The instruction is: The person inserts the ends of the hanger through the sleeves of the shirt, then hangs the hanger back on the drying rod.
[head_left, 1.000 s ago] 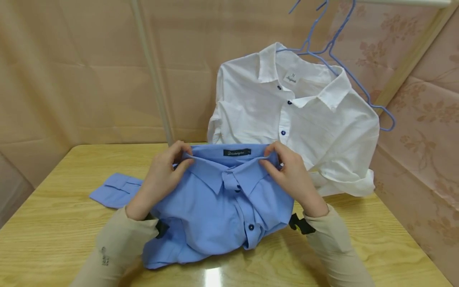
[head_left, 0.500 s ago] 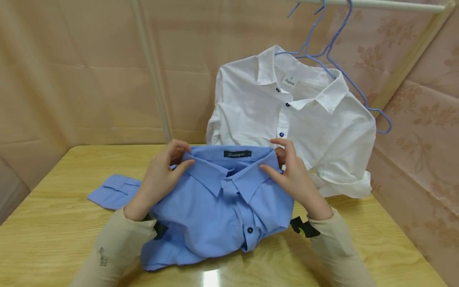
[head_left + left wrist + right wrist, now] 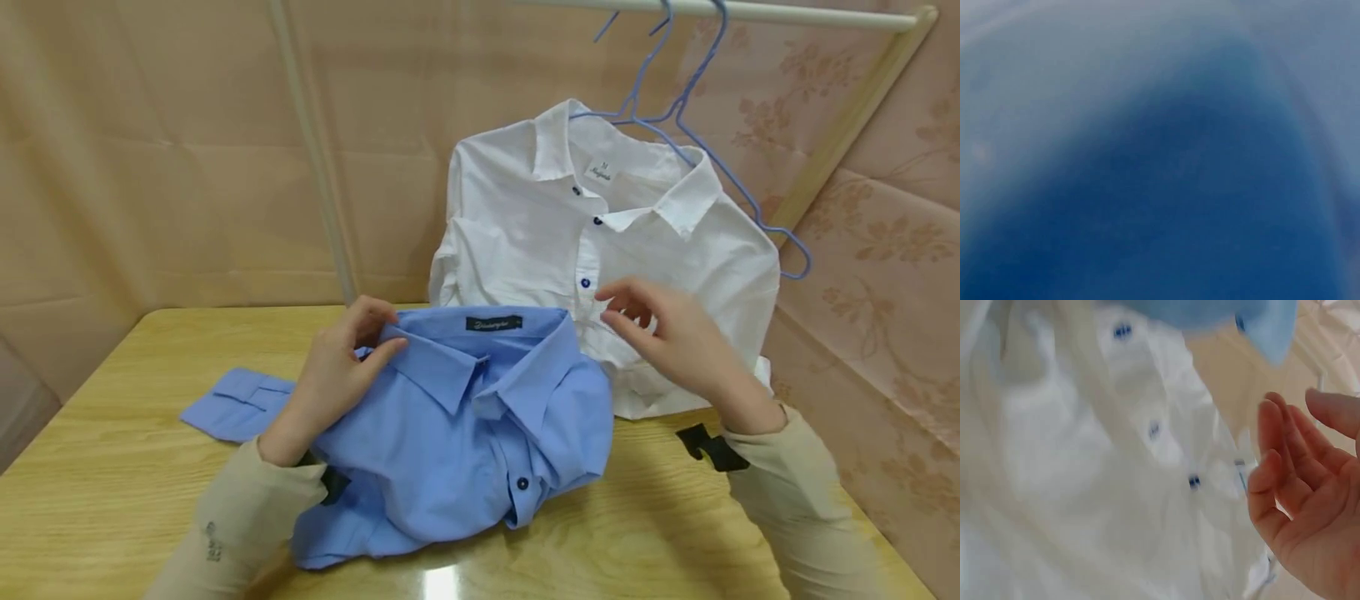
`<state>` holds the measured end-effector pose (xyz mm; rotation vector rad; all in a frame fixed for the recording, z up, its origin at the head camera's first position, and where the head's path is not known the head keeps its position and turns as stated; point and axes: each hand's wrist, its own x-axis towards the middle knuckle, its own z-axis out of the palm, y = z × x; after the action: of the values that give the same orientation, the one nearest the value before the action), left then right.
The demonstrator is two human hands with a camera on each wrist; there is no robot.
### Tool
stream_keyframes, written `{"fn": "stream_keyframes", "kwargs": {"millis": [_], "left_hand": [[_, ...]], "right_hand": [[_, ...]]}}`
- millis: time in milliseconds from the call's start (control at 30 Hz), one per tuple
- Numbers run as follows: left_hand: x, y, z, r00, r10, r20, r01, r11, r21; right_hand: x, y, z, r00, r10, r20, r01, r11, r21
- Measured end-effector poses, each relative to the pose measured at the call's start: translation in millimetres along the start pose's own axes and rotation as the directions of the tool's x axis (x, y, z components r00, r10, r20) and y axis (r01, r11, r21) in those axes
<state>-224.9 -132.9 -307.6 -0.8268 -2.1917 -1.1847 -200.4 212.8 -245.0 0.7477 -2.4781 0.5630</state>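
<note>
A folded blue shirt (image 3: 457, 433) lies on the wooden table (image 3: 112, 467), collar away from me, one cuff sticking out to the left. My left hand (image 3: 360, 350) pinches the left side of its collar. The left wrist view is filled with blurred blue cloth (image 3: 1160, 187). My right hand (image 3: 645, 321) hovers with loose fingers over the lower front of a white shirt (image 3: 525, 225) with dark buttons. In the right wrist view the right hand (image 3: 1300, 481) holds nothing, beside the white shirt (image 3: 1085, 487).
The white shirt hangs on a blue hanger (image 3: 720, 158) from a pale rail (image 3: 795, 12) at the back right. A thin white pole (image 3: 315, 167) rises behind the table. Beige fabric walls enclose the back and right.
My right hand has let go of the blue collar and moved right and up over the white shirt. The left hand keeps its pinch on the collar.
</note>
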Motion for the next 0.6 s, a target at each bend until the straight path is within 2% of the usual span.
{"fn": "stream_keyframes", "kwargs": {"millis": [100, 167, 267, 367, 433, 500, 600], "left_hand": [[0.0, 0.8, -0.5, 1.0, -0.002, 0.004, 0.002, 1.0, -0.003], [0.0, 1.6, 0.3, 1.0, -0.007, 0.008, 0.007, 1.0, -0.006], [0.0, 2.7, 1.2, 1.0, -0.013, 0.014, 0.014, 1.0, -0.009], [-0.1, 3.2, 1.6, 1.0, -0.018, 0.014, 0.018, 1.0, -0.014], [-0.3, 3.1, 1.9, 1.0, -0.019, 0.011, 0.019, 1.0, -0.014], [-0.5, 2.8, 2.3, 1.0, -0.02, 0.011, 0.02, 1.0, -0.01], [-1.0, 1.8, 3.6, 1.0, -0.021, 0.016, 0.021, 1.0, -0.003]], "right_hand": [[5.3, 6, -21, 0.994, 0.021, -0.104, -0.026, 0.998, -0.053], [7.9, 12, -35, 0.981, 0.075, -0.176, -0.09, 0.993, -0.077], [11.4, 22, -58, 0.944, 0.208, -0.258, -0.234, 0.969, -0.073], [17.2, 35, -78, 0.89, 0.328, -0.316, -0.36, 0.932, -0.048], [21.6, 44, -87, 0.862, 0.376, -0.341, -0.409, 0.912, -0.027], [27.3, 54, -92, 0.841, 0.395, -0.37, -0.436, 0.899, -0.032], [37.2, 69, -95, 0.825, 0.406, -0.392, -0.47, 0.879, -0.077]]}}
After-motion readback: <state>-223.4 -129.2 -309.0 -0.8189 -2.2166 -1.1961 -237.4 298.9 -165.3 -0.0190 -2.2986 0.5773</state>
